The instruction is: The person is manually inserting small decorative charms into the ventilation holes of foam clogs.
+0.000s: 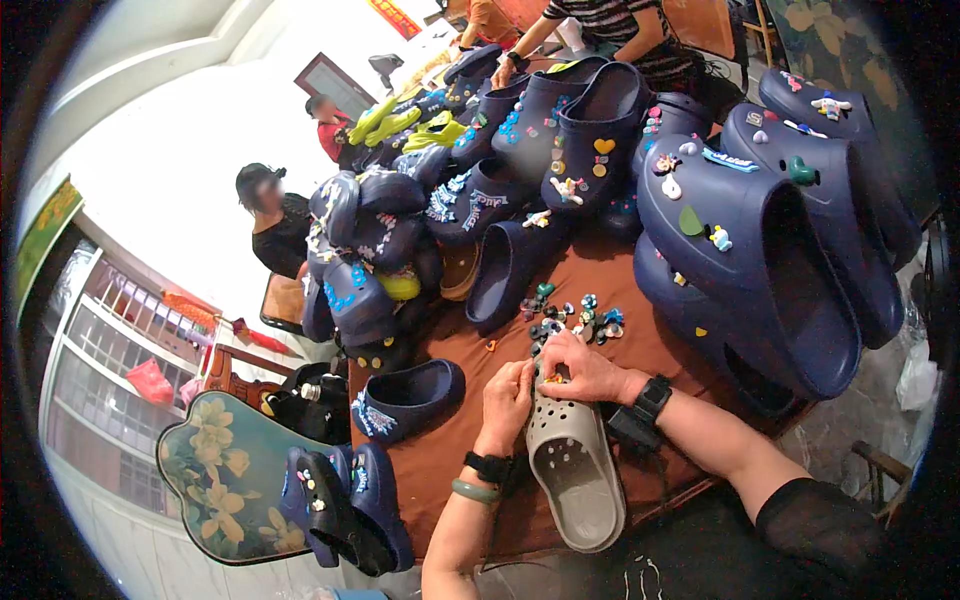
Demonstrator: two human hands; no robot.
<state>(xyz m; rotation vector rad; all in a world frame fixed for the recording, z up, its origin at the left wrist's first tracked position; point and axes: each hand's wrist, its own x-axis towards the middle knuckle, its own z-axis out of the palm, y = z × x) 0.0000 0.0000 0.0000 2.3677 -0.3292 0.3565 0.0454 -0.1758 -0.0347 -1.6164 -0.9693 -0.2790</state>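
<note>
A grey clog (pixel 572 468) is held at its toe by both hands on the brown worktop (pixel 655 345). The left hand (pixel 506 396) is curled closed over the toe's left side; the right hand (pixel 580 366) is pinched on something small that is hidden by the fingers. Small charms (pixel 580 318) lie scattered just beyond, too small to be told apart. Navy clogs (pixel 745 250) are piled behind.
</note>
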